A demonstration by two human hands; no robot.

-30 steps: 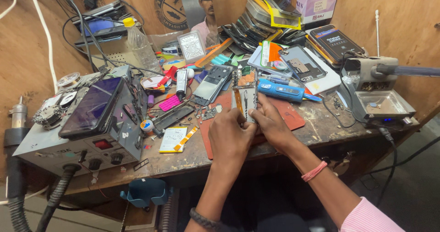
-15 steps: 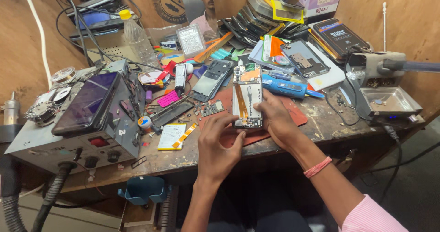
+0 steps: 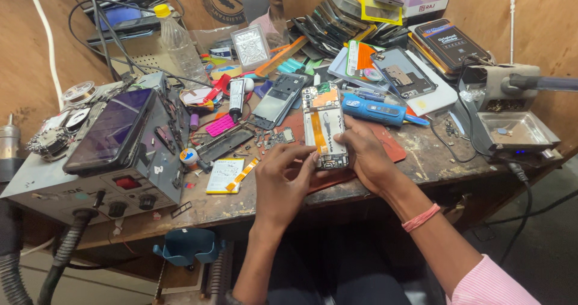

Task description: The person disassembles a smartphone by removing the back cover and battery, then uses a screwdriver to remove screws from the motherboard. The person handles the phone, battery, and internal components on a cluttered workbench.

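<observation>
Orange ribbon cable runs down the middle of the opened phone (image 3: 326, 126), which lies back-side up with its cover off, so the circuit board at the top and the pale inner frame are bare. This phone is the landmark for everything else: it sits over the near part of a red mat (image 3: 391, 145) on the worn wooden bench (image 3: 433, 160), lifted slightly at its near end by both hands.

The right hand (image 3: 364, 154) grasps the phone's right edge and lower corner, thumb lying on the face, fingers curled under. The left hand (image 3: 283, 175) comes in from the lower left; its thumb and forefinger pinch at the phone's bottom left edge, the other fingers folded loosely. Whether they hold a small part or tool there, I cannot tell. A pink band (image 3: 419, 217) circles the right wrist.

Just right of the phone's upper end lies a blue tool (image 3: 376, 110) with a long body. To the upper left rests a second bare phone frame (image 3: 278, 100), and beside that a black strip (image 3: 226, 143) of casing. Left of the phone and nearer the bench edge is a yellow and white battery (image 3: 227, 175). Further left stands a grey repair station (image 3: 90, 160) with knobs, and a dark phone (image 3: 111, 130) lies on top. Far behind, to the left, is a clear bottle (image 3: 177, 40) with a yellow cap. Well to the right sits a metal tray (image 3: 515, 130).
</observation>
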